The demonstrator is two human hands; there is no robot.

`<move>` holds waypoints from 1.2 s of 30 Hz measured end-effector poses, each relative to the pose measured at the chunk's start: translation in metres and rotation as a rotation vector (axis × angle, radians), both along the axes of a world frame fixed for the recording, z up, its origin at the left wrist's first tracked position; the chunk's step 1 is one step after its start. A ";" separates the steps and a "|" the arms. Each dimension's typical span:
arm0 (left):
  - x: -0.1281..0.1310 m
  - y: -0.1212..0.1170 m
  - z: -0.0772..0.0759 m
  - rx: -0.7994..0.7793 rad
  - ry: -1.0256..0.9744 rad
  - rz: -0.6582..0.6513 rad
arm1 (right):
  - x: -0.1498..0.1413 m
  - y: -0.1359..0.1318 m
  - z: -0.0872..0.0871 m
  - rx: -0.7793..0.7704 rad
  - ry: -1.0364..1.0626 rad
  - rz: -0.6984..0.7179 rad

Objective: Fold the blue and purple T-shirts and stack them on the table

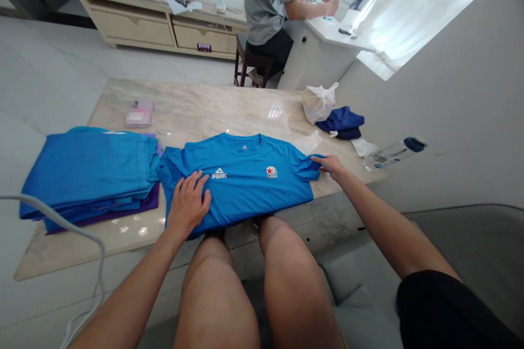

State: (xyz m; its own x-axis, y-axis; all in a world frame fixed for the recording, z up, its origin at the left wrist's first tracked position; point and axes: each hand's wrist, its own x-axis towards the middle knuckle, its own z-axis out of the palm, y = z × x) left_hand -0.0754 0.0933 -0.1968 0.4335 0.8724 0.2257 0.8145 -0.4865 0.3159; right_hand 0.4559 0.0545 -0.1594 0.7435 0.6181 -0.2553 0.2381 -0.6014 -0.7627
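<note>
A blue T-shirt (245,188) with a white PEAK logo lies spread on the marble table (229,106), its collar away from me and its lower part hanging at the near edge. My left hand (190,202) rests flat on the shirt's left side, fingers stretched out. At the shirt's right sleeve, my right hand (329,164) pinches the cuff between thumb and fingers. Left of the shirt sits a stack of folded blue and purple clothes (90,174), which the left sleeve touches.
A water bottle (393,154), white plastic bag (319,102) and dark blue cloth (344,121) stand at the table's right end. A pink item (140,114) lies at back left. A white cable (61,215) crosses the left foreground. Another person (270,0) sits at a white desk (327,32).
</note>
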 end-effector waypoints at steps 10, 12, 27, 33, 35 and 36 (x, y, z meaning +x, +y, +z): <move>0.002 0.001 0.003 -0.026 -0.035 0.003 | -0.039 0.017 0.020 -0.006 -0.695 0.194; 0.002 0.001 0.003 -0.029 -0.032 0.002 | -0.047 0.017 0.030 -0.126 -0.808 0.274; 0.004 0.000 0.003 0.014 -0.032 -0.011 | -0.149 0.066 0.054 0.247 0.147 0.446; 0.003 0.000 0.002 0.012 -0.023 -0.011 | -0.130 0.027 0.002 0.208 -0.414 0.616; 0.001 0.001 -0.001 0.025 -0.015 -0.014 | -0.137 0.013 -0.024 0.137 -0.600 0.776; 0.000 0.002 -0.003 0.031 -0.010 -0.016 | -0.141 0.008 -0.035 0.097 -0.665 0.824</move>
State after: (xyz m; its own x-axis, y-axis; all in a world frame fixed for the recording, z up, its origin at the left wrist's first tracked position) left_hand -0.0759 0.0951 -0.2001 0.4450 0.8580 0.2566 0.8035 -0.5090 0.3086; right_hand 0.3150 0.0630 -0.1945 0.0581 0.9904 0.1256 0.9307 -0.0082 -0.3657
